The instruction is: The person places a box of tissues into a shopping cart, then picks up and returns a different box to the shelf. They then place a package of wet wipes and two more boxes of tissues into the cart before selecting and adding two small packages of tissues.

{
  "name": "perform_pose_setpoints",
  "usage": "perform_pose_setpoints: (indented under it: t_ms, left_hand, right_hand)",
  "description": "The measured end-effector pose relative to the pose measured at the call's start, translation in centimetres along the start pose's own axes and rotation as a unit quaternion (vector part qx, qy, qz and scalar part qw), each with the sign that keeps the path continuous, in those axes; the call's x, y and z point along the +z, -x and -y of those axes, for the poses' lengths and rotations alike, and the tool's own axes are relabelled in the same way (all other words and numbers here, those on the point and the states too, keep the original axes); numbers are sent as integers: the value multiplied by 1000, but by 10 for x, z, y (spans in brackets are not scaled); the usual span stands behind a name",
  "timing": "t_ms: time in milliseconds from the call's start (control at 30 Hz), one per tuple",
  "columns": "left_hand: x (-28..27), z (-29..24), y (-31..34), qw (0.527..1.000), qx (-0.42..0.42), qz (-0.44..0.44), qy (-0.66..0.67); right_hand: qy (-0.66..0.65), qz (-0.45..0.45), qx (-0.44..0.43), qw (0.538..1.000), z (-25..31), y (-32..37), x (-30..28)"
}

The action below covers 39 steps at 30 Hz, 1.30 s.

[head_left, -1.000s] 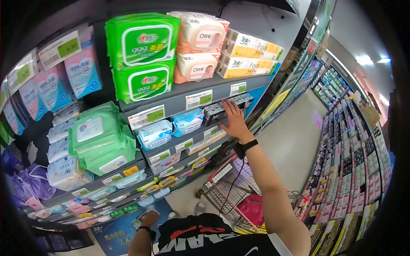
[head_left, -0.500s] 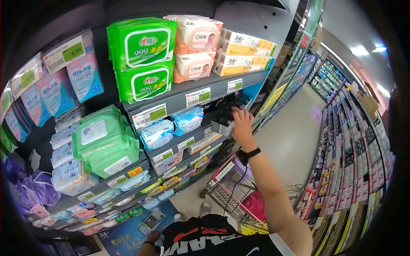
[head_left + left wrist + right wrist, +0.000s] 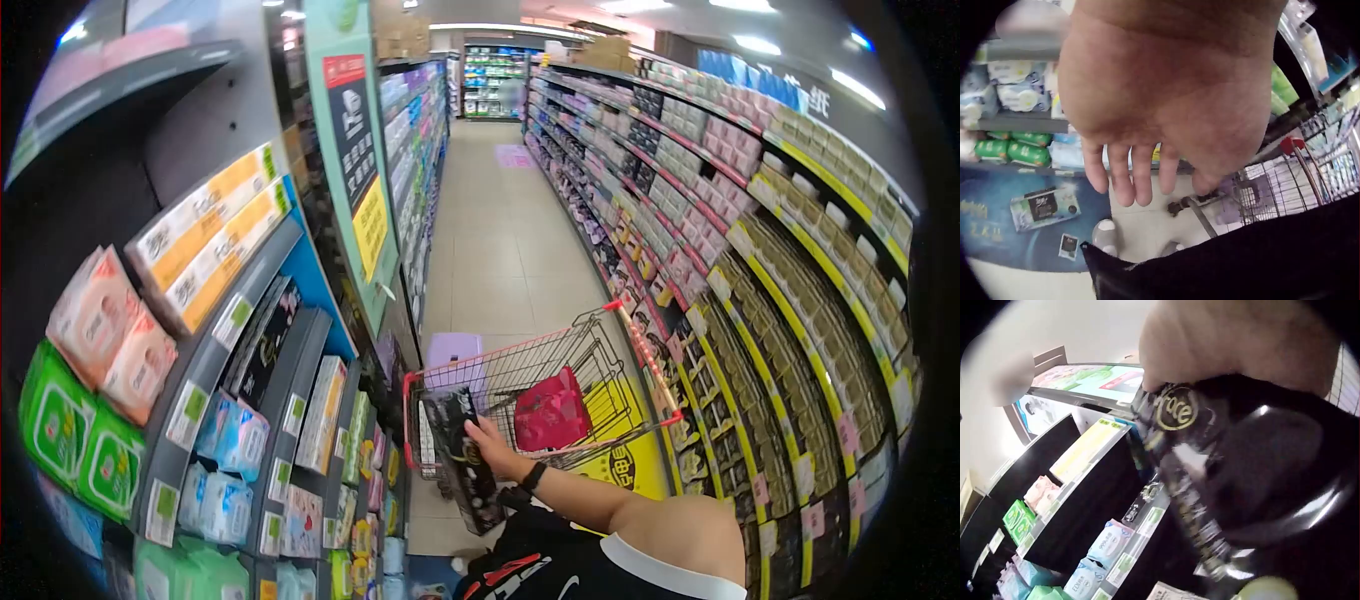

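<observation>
My right hand (image 3: 492, 450) grips a long black pack of tissues (image 3: 458, 440) by its side, beside the shopping cart (image 3: 408, 425). Up close in the right wrist view, the glossy black wrapper (image 3: 1266, 462) with gold lettering fills much of the picture under the hand (image 3: 1235, 344). My left hand (image 3: 1160, 106) shows only in the left wrist view, hanging with its fingers loosely extended and holding nothing. A crimson bag (image 3: 550, 412) lies inside the cart.
Shelves on the left hold wet wipes in green packs (image 3: 75, 440) and pink packs (image 3: 110, 335), plus yellow-and-white tissue packs (image 3: 205, 240). More black packs (image 3: 262, 345) sit on the shelf below. Long stocked shelving (image 3: 740, 240) lines the right, with a tiled aisle (image 3: 490, 250) between.
My right hand has taken the black tissue pack off the shelf and carried it over to the cart. The head view has turned right toward the aisle, and the left hand has left that view.
</observation>
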<state>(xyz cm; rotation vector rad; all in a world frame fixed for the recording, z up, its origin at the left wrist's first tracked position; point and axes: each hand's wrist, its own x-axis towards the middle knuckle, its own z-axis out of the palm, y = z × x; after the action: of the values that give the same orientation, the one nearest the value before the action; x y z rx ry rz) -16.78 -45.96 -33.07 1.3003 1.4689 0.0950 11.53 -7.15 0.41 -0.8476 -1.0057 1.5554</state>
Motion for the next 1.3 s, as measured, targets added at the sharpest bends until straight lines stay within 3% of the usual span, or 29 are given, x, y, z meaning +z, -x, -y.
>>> perform_pose_setpoints:
  t_ms: [33,133,233,300,367,467,567,600,700,733,833,867,967,1000,1100,1233,1300]
  left_hand:
    - [0,1,-5,954,-6,-71,292]
    - [-44,-21,-31,977,-74,-109,167]
    - [-109,-176,-1,951,-93,-189,225]
    - [-128,-212,-11,918,76,-99,377]
    - [-141,-278,-7,799,132,92,579]
    - [-124,-351,-6,755,222,159,596]
    - [-109,-404,1,822,133,139,537]
    - [-106,-431,13,815,103,122,556]
    - [-73,-384,-64,828,138,98,535]
    - [-70,-383,-75,856,153,85,486]
    - [-90,-457,-38,937,186,-57,291]
    - [-93,-455,-39,963,200,-133,123]
    - [-85,-502,-21,964,120,-224,78]
    - [-81,-498,-33,965,107,-213,105]
    - [-66,-522,-40,938,136,-308,83]
    - [-35,-512,-74,912,147,-261,281]
    - [-34,-520,-72,920,154,-210,292]
  right_hand:
    - [-57,-1,89,994,5,7,-10]
    - [-188,3,174,967,9,5,-30]
    - [-280,23,231,932,18,-1,-33]
    - [-362,41,241,900,44,4,-25]
    - [-355,38,211,910,37,-1,-31]
    - [-344,47,228,910,34,1,-40]
    - [-364,100,203,904,27,2,-64]
    - [-357,108,203,905,31,2,-74]
    - [-317,150,179,919,26,-3,-116]
    - [-241,-27,213,946,15,-7,-120]
    - [-122,-20,278,953,42,3,-142]
    - [-129,8,288,949,24,2,-159]
    - [-254,22,271,928,4,4,-182]
    - [-301,43,248,920,6,5,-183]
    - [-297,12,212,931,34,9,-181]
    - [-163,12,138,977,28,-6,-196]
    - [-190,17,199,961,35,-13,-206]
